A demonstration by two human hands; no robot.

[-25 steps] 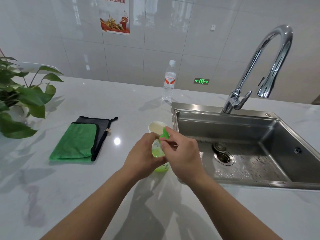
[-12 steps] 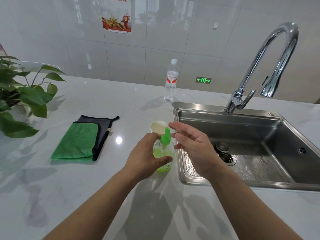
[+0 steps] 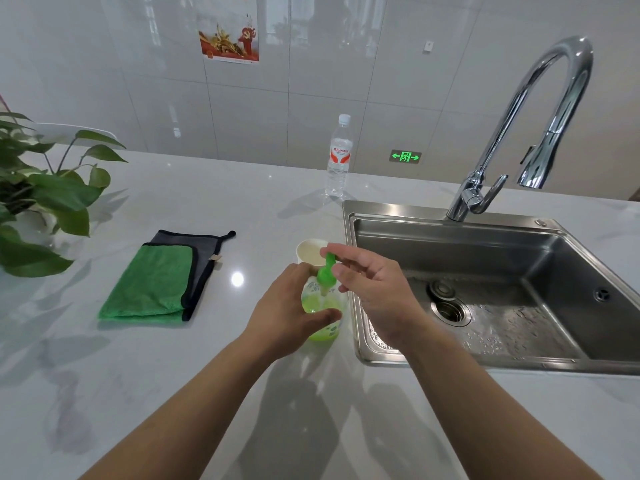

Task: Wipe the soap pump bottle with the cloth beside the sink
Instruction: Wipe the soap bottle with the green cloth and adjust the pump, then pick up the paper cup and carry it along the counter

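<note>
The soap pump bottle (image 3: pixel 320 303) is clear with green liquid and a green pump head, and it stands on the white counter just left of the sink (image 3: pixel 450 244). My left hand (image 3: pixel 287 310) wraps around its body from the left. My right hand (image 3: pixel 377 292) reaches in from the right, index finger and thumb pinching the pump head. The folded green and grey cloth (image 3: pixel 152 285) lies flat on the counter well to the left, with neither hand on it.
A paper cup (image 3: pixel 310 251) stands directly behind the soap bottle. A water bottle (image 3: pixel 339 157) is at the back by the wall. The chrome faucet (image 3: pixel 519 109) arches over the wet sink. A leafy potted plant (image 3: pixel 41 192) fills the left edge.
My right hand let go of the pump head and opened half a second ago; now its fingers are back on the pump. My left hand has kept its hold on the bottle.
</note>
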